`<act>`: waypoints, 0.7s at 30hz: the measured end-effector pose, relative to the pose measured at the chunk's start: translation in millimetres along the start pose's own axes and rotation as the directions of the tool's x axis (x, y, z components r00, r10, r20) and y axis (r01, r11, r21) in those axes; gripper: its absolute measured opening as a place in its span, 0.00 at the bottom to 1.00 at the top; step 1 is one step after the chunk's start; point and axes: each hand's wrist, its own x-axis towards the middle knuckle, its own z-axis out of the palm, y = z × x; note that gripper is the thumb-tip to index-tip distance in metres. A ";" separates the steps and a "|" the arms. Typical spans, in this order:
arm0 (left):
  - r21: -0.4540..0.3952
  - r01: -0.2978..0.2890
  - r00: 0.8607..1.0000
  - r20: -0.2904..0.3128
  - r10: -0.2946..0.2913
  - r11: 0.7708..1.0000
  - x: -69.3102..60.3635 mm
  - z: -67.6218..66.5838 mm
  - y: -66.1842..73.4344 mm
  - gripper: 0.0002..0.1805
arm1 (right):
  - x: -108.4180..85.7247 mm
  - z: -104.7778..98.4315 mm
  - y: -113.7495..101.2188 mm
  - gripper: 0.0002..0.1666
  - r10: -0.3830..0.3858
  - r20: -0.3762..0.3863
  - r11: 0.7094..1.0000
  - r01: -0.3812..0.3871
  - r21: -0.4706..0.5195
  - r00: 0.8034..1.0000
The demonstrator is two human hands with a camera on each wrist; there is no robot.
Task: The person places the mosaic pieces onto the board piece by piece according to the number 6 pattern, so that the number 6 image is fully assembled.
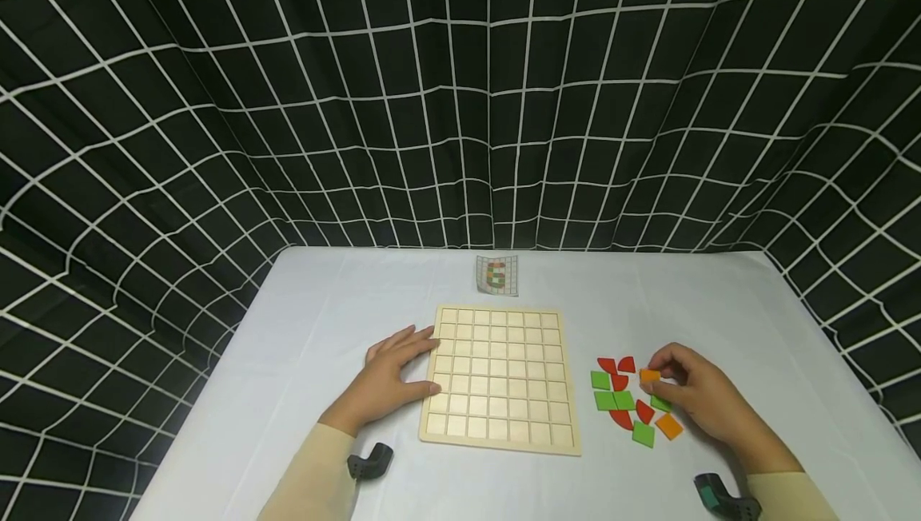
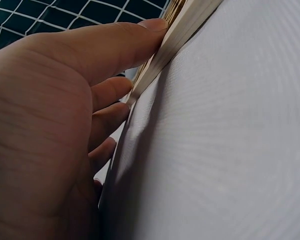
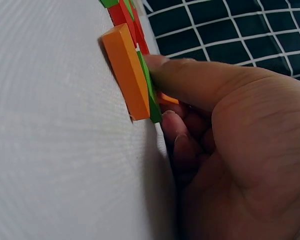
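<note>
Zero tiles sit in the board [image 1: 496,383], every square bare beneath a small patterned card [image 1: 497,276]; the work looks barely begun. To its right, red tiles [image 1: 627,364], green tiles [image 1: 643,434] and an orange tile [image 1: 669,425] lie loose. Hands are well apart: the left hand [image 1: 384,377], thumb and fingers spread, touches the board's left edge, while the right hand [image 1: 694,393], reaching in beside the pile, pinches a second orange tile [image 1: 650,375] between thumb and fingers.
</note>
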 end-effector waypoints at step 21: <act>-0.013 0.000 1.000 -0.011 0.000 1.000 0.3 0.4 -0.6 0.41 | -2.5 3.5 2.0 0.14 -0.027 -0.171 0.999 0.031 0.024 0.985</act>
